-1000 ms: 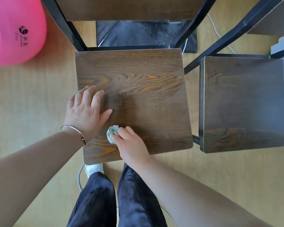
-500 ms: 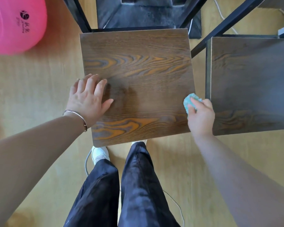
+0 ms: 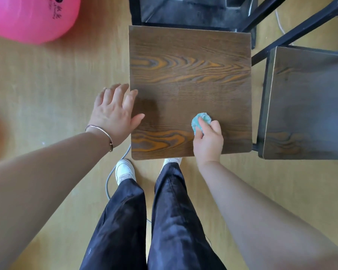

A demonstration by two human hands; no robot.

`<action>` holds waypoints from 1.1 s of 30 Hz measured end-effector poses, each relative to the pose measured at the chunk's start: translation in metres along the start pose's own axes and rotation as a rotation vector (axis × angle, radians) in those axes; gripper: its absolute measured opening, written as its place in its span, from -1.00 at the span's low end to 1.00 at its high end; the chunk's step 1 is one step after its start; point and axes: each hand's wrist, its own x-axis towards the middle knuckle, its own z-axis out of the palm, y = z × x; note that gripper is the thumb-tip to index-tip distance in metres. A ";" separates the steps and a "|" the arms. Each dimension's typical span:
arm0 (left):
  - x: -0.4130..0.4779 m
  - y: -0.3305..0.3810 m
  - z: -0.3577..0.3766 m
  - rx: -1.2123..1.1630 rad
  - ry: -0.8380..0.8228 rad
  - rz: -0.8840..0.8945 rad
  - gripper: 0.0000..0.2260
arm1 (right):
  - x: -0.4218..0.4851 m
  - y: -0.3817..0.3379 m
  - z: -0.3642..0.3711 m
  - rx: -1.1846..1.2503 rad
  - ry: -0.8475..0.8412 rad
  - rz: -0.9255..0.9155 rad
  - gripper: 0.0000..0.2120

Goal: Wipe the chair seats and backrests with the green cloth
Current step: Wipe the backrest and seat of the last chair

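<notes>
A square dark wooden chair seat [image 3: 189, 75] with orange grain lies straight below me. My right hand [image 3: 208, 140] presses a small bunched green cloth [image 3: 200, 121] onto the seat's near right part. My left hand [image 3: 114, 112], a thin bracelet on its wrist, hangs flat with fingers spread at the seat's left edge, thumb and fingertips over the wood. A second chair seat [image 3: 308, 104] of the same wood stands right beside it. Neither backrest shows.
A big pink exercise ball [image 3: 31, 16] rests on the wooden floor at the far left. Black metal chair frames [image 3: 293, 34] cross the top right. A dark mat [image 3: 193, 10] lies behind the seat. My legs and white shoe [image 3: 124, 170] stand at the seat's front edge, over a grey cable.
My right hand swept the cloth from the seat's near left to its right edge, then partway back toward the middle. My left hand slid left, off most of the seat.
</notes>
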 end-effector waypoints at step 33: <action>-0.072 -0.018 -0.075 0.019 0.018 -0.058 -0.45 | -0.094 -0.115 -0.007 0.030 -0.287 -0.332 -0.75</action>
